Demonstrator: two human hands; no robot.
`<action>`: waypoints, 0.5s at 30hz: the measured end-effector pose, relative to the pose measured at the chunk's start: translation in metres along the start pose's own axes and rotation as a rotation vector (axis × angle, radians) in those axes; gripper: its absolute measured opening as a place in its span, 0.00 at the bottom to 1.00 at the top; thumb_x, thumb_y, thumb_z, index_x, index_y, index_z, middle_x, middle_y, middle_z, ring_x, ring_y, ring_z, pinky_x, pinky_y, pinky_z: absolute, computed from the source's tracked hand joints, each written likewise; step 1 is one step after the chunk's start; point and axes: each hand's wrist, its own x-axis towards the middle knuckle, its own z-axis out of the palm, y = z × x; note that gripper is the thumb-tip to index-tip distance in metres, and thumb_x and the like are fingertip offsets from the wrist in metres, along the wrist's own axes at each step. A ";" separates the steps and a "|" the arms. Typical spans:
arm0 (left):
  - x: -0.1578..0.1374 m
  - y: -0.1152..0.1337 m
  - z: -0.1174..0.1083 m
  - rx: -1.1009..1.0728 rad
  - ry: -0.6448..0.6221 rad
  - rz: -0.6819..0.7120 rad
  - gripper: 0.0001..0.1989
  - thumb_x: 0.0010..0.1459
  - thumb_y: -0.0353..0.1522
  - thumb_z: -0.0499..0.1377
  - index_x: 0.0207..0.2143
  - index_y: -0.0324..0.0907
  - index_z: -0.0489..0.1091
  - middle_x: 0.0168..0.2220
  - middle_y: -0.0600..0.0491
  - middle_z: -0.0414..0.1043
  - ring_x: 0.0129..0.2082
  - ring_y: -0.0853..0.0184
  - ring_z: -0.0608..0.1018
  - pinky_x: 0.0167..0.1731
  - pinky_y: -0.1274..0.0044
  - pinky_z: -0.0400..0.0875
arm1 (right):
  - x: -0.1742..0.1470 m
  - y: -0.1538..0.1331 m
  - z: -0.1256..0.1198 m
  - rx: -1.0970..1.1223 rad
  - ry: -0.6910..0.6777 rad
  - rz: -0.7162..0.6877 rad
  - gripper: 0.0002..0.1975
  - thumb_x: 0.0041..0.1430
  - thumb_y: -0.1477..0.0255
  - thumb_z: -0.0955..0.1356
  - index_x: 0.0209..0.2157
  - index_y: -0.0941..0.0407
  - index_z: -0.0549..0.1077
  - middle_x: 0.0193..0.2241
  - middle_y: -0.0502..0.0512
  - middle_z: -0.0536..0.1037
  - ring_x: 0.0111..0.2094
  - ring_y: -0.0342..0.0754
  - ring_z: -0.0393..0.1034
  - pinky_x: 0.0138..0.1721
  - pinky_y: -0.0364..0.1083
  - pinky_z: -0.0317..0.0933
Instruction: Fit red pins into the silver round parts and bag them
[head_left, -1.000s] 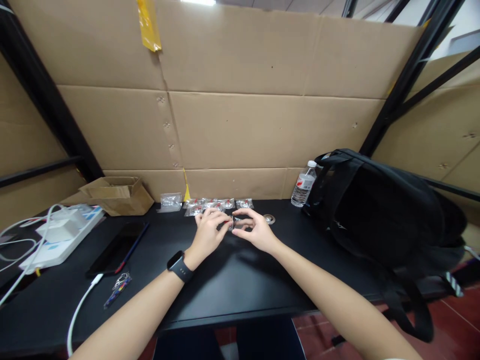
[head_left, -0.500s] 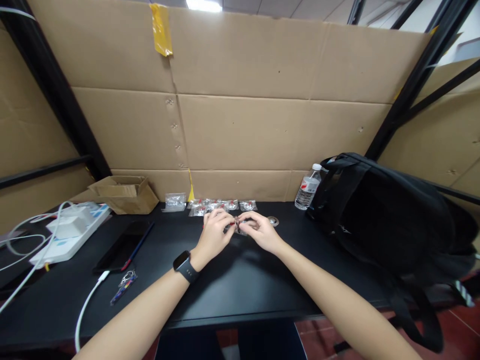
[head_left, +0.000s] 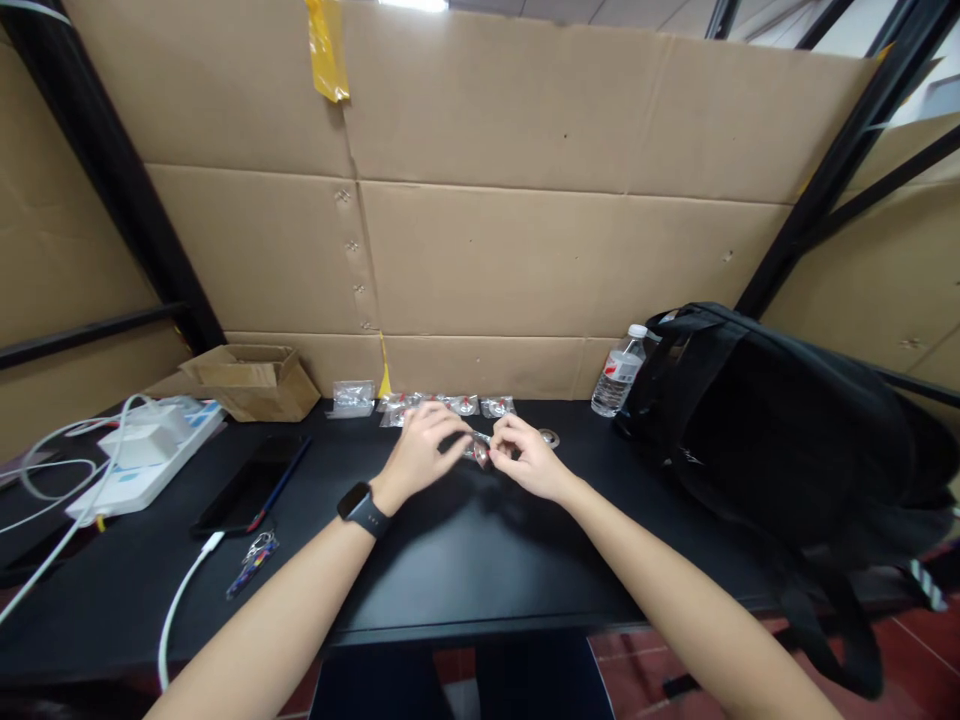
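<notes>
My right hand (head_left: 525, 455) is closed, its fingertips pinching a small clear plastic packet (head_left: 480, 454) with something red in it. What exactly is inside is too small to make out. Just left of the packet is my left hand (head_left: 426, 447), slightly blurred, its thumb and fingers apart and nothing visible between them. A dark smartwatch (head_left: 363, 508) is on the left wrist. Behind the hands lie several similar clear packets (head_left: 498, 407) with red bits, partly hidden by the left hand. A roll of tape (head_left: 550, 438) lies beyond the right hand.
On the left are an open cardboard box (head_left: 259, 385), a white power strip (head_left: 154, 455), a phone (head_left: 251, 485) and a keychain (head_left: 253, 565). At right stand a water bottle (head_left: 619, 372) and a black backpack (head_left: 772, 450). Cardboard walls the back.
My left hand has drawn a little to the left and its fingers have parted from the packet. The right hand has shifted slightly right, still holding the packet. The view tilts slightly.
</notes>
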 end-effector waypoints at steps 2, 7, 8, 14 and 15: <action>0.001 -0.022 -0.007 0.032 0.056 -0.128 0.11 0.67 0.36 0.55 0.42 0.47 0.77 0.45 0.50 0.79 0.51 0.58 0.73 0.54 0.64 0.62 | -0.001 -0.006 -0.008 -0.081 -0.084 -0.040 0.04 0.56 0.76 0.69 0.27 0.56 0.73 0.36 0.52 0.68 0.32 0.44 0.65 0.34 0.44 0.62; -0.009 -0.073 -0.010 0.069 -0.142 -0.241 0.10 0.62 0.35 0.57 0.41 0.48 0.78 0.47 0.51 0.79 0.52 0.56 0.74 0.54 0.64 0.63 | -0.005 -0.014 -0.019 -0.178 -0.298 -0.079 0.05 0.51 0.80 0.70 0.26 0.56 0.73 0.37 0.52 0.70 0.36 0.45 0.67 0.37 0.43 0.63; -0.012 -0.079 -0.008 0.072 -0.188 -0.239 0.11 0.62 0.36 0.58 0.42 0.48 0.78 0.48 0.51 0.79 0.53 0.56 0.74 0.54 0.64 0.63 | -0.005 -0.015 -0.019 -0.187 -0.342 -0.086 0.05 0.50 0.80 0.71 0.25 0.56 0.74 0.36 0.52 0.70 0.36 0.45 0.68 0.38 0.43 0.63; -0.018 -0.080 0.012 0.206 -0.262 -0.206 0.15 0.66 0.33 0.52 0.43 0.51 0.80 0.48 0.49 0.79 0.55 0.52 0.71 0.53 0.61 0.61 | -0.003 -0.001 -0.027 -0.236 -0.430 -0.096 0.03 0.59 0.72 0.71 0.31 0.55 0.78 0.29 0.50 0.74 0.30 0.43 0.68 0.34 0.43 0.62; -0.017 -0.079 0.013 0.227 -0.253 -0.198 0.15 0.66 0.32 0.52 0.41 0.51 0.80 0.47 0.48 0.79 0.55 0.52 0.71 0.53 0.61 0.60 | -0.003 0.006 -0.032 -0.260 -0.389 -0.068 0.03 0.59 0.71 0.70 0.32 0.55 0.78 0.29 0.50 0.74 0.29 0.44 0.68 0.33 0.43 0.62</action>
